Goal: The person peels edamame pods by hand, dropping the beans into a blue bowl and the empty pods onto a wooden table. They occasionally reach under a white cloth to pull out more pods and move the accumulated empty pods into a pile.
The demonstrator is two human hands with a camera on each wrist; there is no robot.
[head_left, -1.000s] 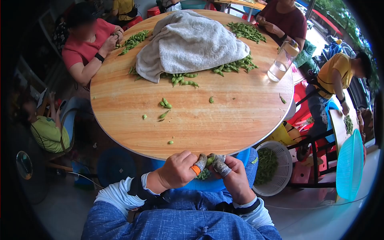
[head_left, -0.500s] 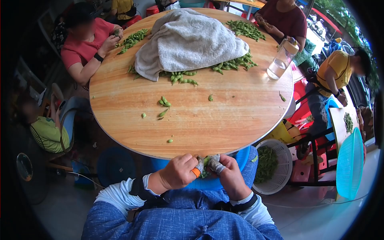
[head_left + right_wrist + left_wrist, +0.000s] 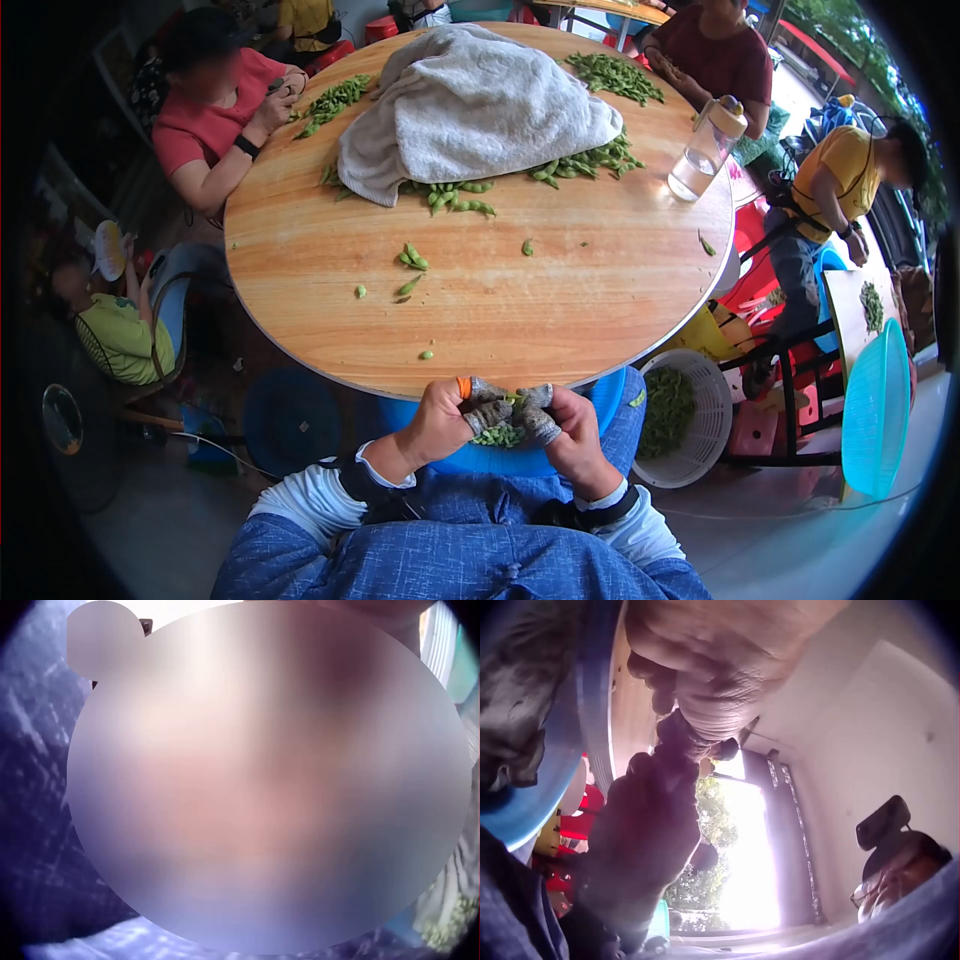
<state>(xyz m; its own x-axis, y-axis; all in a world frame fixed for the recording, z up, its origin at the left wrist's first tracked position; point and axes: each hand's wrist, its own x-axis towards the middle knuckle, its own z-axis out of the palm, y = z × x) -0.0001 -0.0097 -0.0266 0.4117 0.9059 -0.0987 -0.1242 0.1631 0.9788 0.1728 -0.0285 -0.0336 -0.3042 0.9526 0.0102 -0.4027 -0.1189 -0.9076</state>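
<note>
Above blue basin: L fingers & R fingers clamped on grn pod.

Flecked blue top | pale sleeves | black wristbands | grey finger wraps

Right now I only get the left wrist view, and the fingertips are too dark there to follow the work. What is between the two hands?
Observer: The head view shows what looks like a green pod pinched between the left hand and the right hand.
Operator: I can see blue at my left edge. Is anything in it?
Observer: Yes, small green beans lie in the blue basin below the hands.
Operator: And farther out on the table?
Observer: A pale grey cloth is heaped at the far side of the table, with more pods showing along its near edge.
</note>
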